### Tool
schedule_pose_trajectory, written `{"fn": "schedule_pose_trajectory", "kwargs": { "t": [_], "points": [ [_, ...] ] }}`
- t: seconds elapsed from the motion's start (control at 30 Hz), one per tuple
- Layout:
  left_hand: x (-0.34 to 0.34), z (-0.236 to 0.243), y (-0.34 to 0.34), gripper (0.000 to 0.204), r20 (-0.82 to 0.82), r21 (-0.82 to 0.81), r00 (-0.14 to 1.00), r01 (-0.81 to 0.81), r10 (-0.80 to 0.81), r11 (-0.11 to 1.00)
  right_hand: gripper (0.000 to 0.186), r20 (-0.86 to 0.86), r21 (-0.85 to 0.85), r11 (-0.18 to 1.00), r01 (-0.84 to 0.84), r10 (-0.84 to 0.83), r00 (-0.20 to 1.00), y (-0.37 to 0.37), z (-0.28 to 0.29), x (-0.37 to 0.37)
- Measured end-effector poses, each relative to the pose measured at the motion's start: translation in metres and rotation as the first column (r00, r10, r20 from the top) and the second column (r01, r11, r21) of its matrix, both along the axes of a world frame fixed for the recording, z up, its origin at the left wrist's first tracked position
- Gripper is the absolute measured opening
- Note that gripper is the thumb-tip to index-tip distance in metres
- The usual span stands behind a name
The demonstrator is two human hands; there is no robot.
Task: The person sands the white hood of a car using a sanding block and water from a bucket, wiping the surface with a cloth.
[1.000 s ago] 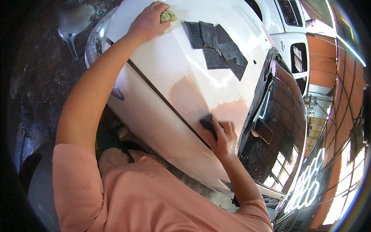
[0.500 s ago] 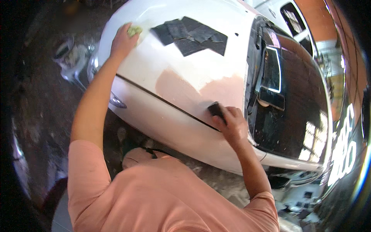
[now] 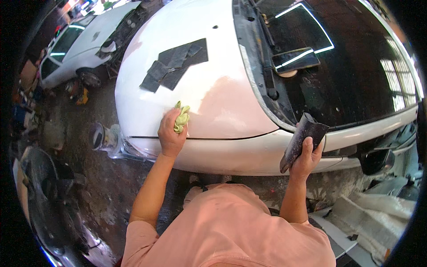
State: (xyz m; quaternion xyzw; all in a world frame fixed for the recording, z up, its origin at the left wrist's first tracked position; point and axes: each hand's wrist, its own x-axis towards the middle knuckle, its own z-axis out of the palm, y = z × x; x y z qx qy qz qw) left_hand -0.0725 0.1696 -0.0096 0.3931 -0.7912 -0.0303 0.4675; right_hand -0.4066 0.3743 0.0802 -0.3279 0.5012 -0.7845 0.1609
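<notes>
My left hand (image 3: pixel 172 135) grips a crumpled yellow-green cloth (image 3: pixel 182 118) over the near front part of a white car hood (image 3: pixel 147 107). In my right hand (image 3: pixel 307 161) is a dark, curled sheet of sandpaper (image 3: pixel 304 139), its face dusted with pale specks. I hold it up near the windshield's lower corner, thumb pressed on its edge. Between the hands, a dull pinkish patch (image 3: pixel 229 111) spreads across the hood's painted surface. Several overlapping dark sandpaper sheets (image 3: pixel 175 62) lie flat on the hood farther away.
A dark phone-like slab (image 3: pixel 296 60) rests on the windshield (image 3: pixel 347 84). The side mirror (image 3: pixel 377 161) juts out at right. A bucket (image 3: pixel 98 135) stands by the front bumper. Another damaged car (image 3: pixel 73 49) is parked at far left. Plastic-wrapped material (image 3: pixel 369 218) lies at lower right.
My right hand has come off the hood and now holds the sandpaper up, its sheet showing more fully. My left hand has come nearer to me with the cloth. The view has turned.
</notes>
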Motion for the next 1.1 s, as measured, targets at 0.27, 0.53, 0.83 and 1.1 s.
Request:
{"fn": "schedule_pose_trajectory", "kwargs": {
  "t": [0.27,0.53,0.83,1.1],
  "points": [
    [-0.087,0.028,0.051,0.048,-0.028,0.025,0.966,0.258,-0.257,0.966,0.027,0.191,-0.056,0.998,0.032,-0.021,0.981,0.012,0.003,-0.002],
    [-0.193,0.054,0.096,0.053,-0.019,-0.009,0.724,0.689,-0.689,0.725,0.053,0.093,-0.049,0.998,0.035,-0.030,0.995,0.017,-0.014,-0.026],
    [-0.134,0.048,0.087,0.046,0.220,0.068,0.663,0.721,-0.716,0.689,0.052,0.127,0.023,0.999,-0.045,0.041,0.991,0.002,-0.022,0.002],
    [-0.022,0.012,0.059,0.053,0.262,0.114,0.753,0.598,-0.604,0.794,0.037,0.161,0.099,0.986,-0.134,0.117,0.980,-0.041,-0.016,0.059]
  ]
}}
